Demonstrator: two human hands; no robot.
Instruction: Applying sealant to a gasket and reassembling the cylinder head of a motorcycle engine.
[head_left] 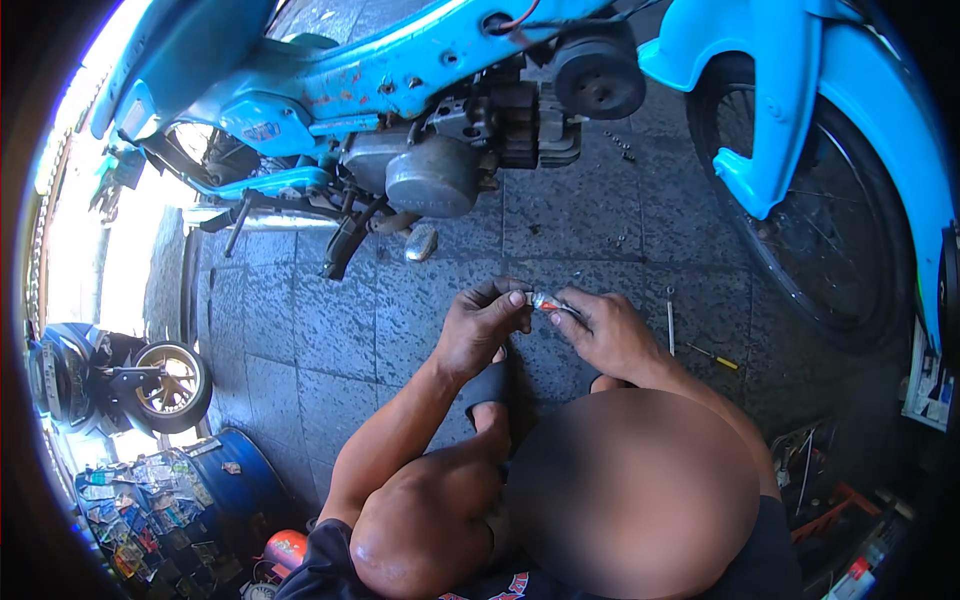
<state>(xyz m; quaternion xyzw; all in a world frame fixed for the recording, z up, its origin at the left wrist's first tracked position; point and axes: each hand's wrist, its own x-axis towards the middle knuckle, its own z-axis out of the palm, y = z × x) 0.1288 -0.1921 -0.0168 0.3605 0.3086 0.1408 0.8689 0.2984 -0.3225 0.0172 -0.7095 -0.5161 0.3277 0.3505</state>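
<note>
My left hand (480,325) and my right hand (605,330) meet above the paved floor, in front of a light blue motorcycle (280,65). Between their fingertips is a small silver tube with orange marking (542,302). My left thumb and index finger pinch one end of it. The fingers of my right hand close round the other end, which is partly hidden. Beyond my hands, the bare engine (430,175) hangs under the frame, with a loose metal piece (420,242) on the floor below it.
Small bolts (625,150) lie near the front wheel (840,210). A long wrench (670,325) and a yellow screwdriver (725,362) lie to my right, tool racks (840,500) beside me. At left stand another motorcycle (165,385), a blue drum (225,475) and a red container (287,548).
</note>
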